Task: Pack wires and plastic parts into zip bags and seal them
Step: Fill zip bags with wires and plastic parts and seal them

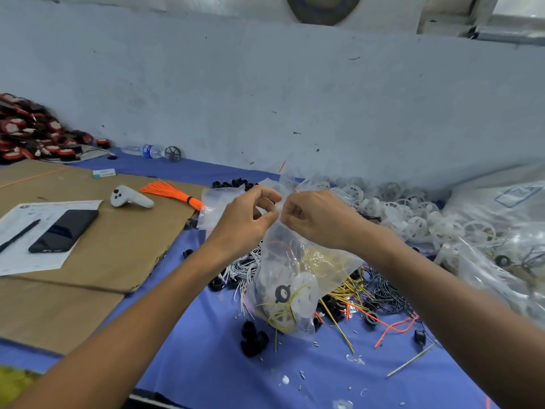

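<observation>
The left hand (244, 219) and the right hand (315, 219) meet knuckle to knuckle, each with fingers curled and thumb pinching the top edge of a clear zip bag (283, 261). The bag hangs down from them over the bench (206, 364), which is covered in blue cloth; I cannot tell whether its bottom touches the cloth. Inside it lie yellow wires (280, 315), a white plastic wheel (306, 290) and a black ring part (282, 293). Just behind the bag, under the left wrist, a tangle of white wires (244, 267) spreads out, and to the bag's right sit loose yellow-and-black wires (351, 292) and dark wires (383, 287). A few black plastic parts (253, 339) lie in front of the bag, near its lower left corner. Behind the hands is a stack of empty zip bags (216, 202), with a bundle of orange wires (174, 191) just beside it. Off to the right a heap of white plastic wheels (398, 208) runs along the wall. To the left, a sheet of cardboard (118, 246) carries a white controller (129, 197), a black phone (65, 230) and a pen (19, 236), the last two on a printed paper (38, 261).
</observation>
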Available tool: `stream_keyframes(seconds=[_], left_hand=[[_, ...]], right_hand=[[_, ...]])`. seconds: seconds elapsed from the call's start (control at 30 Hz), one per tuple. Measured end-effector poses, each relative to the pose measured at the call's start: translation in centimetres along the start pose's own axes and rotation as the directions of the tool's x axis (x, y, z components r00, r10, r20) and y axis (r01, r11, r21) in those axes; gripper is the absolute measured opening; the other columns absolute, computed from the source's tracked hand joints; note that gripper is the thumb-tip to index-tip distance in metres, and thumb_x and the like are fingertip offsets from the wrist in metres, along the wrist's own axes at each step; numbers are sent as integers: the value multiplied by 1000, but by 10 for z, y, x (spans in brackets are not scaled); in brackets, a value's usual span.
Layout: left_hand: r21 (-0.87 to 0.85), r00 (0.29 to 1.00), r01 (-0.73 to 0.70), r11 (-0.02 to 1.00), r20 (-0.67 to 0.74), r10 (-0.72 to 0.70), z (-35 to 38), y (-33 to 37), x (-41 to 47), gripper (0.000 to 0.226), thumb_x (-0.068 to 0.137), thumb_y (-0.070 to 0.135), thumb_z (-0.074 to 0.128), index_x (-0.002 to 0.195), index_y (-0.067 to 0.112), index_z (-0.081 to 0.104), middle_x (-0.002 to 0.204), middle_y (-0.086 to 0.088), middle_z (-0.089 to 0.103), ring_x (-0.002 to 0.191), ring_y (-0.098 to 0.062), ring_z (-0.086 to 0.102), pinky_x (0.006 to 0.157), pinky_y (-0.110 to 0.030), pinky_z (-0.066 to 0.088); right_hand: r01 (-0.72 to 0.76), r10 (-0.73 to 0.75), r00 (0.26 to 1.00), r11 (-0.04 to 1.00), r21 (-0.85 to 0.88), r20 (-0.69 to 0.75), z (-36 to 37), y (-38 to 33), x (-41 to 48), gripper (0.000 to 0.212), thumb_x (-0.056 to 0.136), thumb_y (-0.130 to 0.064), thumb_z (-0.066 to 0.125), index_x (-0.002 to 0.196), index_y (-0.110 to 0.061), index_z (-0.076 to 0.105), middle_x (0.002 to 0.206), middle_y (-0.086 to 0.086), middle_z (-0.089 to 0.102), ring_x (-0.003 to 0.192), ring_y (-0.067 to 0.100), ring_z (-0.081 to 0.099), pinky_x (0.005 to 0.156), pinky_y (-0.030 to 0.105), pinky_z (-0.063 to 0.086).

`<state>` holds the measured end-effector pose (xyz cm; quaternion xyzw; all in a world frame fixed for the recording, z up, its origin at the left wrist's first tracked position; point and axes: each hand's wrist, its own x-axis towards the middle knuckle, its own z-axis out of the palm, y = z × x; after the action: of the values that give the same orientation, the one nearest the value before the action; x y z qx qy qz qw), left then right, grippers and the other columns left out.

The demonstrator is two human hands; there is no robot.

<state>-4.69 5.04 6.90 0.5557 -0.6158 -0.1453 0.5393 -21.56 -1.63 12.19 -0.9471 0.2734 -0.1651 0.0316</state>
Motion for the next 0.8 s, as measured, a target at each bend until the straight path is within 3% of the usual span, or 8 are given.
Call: stream_keyframes(seconds=[0.13,0.23,0.3,0.47,0.8], left_hand=[[28,1000,-1,1000,-5,2,2,-3,0,18,93,17,63,103,34,63,90,12,63,60,-8,52,58,-10,42],[164,999,-42,986,29,38,3,-2,-2,12,93,26,65,101,35,64,97,20,62,88,0,52,71,-10,38],[239,996,-67,969,66,53,4,-2,-3,4,94,33,64,97,35,65,101,19,63,98,-4,50,80,-17,40],[281,995,-79,956,74,60,3,-1,-4,4,97,29,60,94,31,62,100,13,63,100,-9,49,85,-25,40],[297,988,-95,950,142,55,0,8,-6,6,97,28,59,96,34,60,104,15,60,105,-7,44,85,-10,32]], right_hand=[[-23,22,999,999,-40,-26,0,1,-7,14,89,-29,58,84,-17,62,77,-8,61,73,17,57,70,38,50],[-26,23,998,999,-48,-54,1,0,-8,13,90,-27,57,85,-17,65,79,-4,65,74,20,60,71,40,51],[-23,21,998,1000,-22,-65,2,0,-9,12,90,-27,59,85,-18,66,78,-4,66,73,19,60,71,39,51],[-54,57,995,998,44,-79,1,1,-13,13,90,-34,62,82,-23,66,75,-9,65,73,11,61,71,35,52],[-68,72,995,996,59,-70,2,0,-17,11,91,-31,62,84,-24,65,77,-10,63,72,9,59,71,35,52]])
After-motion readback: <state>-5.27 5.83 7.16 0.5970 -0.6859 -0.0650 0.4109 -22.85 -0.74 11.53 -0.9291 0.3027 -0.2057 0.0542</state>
